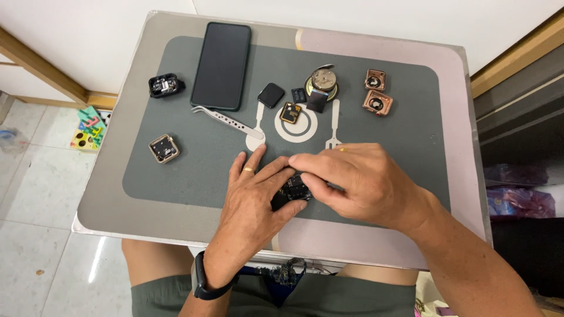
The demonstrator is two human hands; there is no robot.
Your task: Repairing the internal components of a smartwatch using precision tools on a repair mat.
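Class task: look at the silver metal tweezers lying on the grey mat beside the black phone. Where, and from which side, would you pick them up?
Probably grip the silver metal tweezers across their wider middle, from above. They lie flat and slanted, thin hooked tip toward the black phone, with bare grey mat along the side facing the person.

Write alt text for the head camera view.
Seen from above, a person's left hand and right hand together hold a small dark electronic part over a grey work mat on a small table. Beyond lie a dark smartphone, metal tweezers and scattered square watch parts.
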